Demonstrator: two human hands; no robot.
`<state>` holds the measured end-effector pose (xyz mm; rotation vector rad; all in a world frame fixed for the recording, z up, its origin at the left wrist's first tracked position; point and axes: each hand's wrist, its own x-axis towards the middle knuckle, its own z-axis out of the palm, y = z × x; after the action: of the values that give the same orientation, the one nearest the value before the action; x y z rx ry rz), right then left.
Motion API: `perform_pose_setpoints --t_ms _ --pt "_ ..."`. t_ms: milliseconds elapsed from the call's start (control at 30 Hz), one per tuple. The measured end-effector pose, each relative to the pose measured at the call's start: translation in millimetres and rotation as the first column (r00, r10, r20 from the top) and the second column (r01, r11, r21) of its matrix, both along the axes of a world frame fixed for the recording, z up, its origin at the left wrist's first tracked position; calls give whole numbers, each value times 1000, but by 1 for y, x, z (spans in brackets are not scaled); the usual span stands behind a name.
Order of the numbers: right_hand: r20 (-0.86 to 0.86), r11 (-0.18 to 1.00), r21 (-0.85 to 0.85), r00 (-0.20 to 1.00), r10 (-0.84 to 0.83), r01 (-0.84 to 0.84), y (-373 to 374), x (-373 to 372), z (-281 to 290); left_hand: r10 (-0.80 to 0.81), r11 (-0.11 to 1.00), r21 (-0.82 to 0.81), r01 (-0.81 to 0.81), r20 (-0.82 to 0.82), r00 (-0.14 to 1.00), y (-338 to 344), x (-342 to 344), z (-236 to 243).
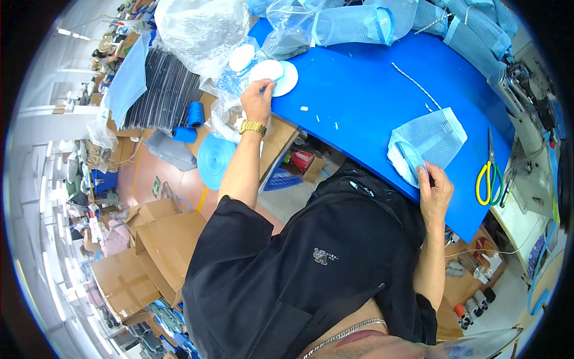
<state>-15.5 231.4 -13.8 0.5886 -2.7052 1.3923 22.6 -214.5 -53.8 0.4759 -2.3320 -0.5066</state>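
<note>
My left hand (257, 103), with a gold watch on its wrist, reaches to the table's far left. Its thumb and fingers pinch the edge of a round white disc (265, 70). Partly under that lies a white disc with a light-blue rim (288, 79), and another white disc (241, 57) rests on clear plastic behind. On the right, my right hand (436, 190) is closed on the near end of a light-blue mesh pouch (435, 134). A blue band and a white edge show at that end; the fingertips are partly hidden.
Scissors with yellow and green handles (490, 182) lie at the right of the blue table (353, 96), beside a sewing machine (529, 137). Finished-looking mesh pieces (353, 25) and clear plastic bags (203, 30) line the far side. Cardboard boxes (158, 251) stand on the floor at left.
</note>
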Motion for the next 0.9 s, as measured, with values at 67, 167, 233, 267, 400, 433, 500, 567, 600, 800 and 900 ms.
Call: perform_pose_setpoints --t_ms 67,167,233,267,400,433,500,567,600,800,900 --pt "-15 1000 7 1000 -3 3 0 1 0 42 995 88 -41 -7 999 1 1 -2" --pt "-16 1000 12 1000 -7 7 -1 1 -1 72 995 71 -73 10 997 -1 3 -5" --pt "2 1000 -16 1000 -24 24 -2 3 -1 48 993 106 -50 27 998 -4 4 -5" --pt "4 1000 -16 1000 -25 25 -2 3 -1 47 993 106 -50 29 998 -3 3 -1" --pt "-5 999 -30 1000 -28 28 -1 3 -3 31 994 101 -41 95 995 -3 3 6" --pt "5 999 -29 1000 -29 30 -1 3 -2 34 996 80 -42 106 994 -6 2 6" --pt "9 999 -27 1000 -30 30 -1 3 -2 64 994 83 -74 114 991 -11 -1 7" --pt "12 999 -25 999 -30 31 -1 3 -2 104 985 121 -122 142 984 -20 -5 11" --pt "12 999 -23 999 -33 34 0 3 -2 135 976 155 -153 124 983 -27 -7 10" --pt "13 999 -25 999 -39 39 -1 3 -2 217 964 161 -211 -18 976 -52 -18 -8" --pt "22 998 -24 998 -50 51 0 4 -2 187 962 185 -201 89 978 -41 -20 1"
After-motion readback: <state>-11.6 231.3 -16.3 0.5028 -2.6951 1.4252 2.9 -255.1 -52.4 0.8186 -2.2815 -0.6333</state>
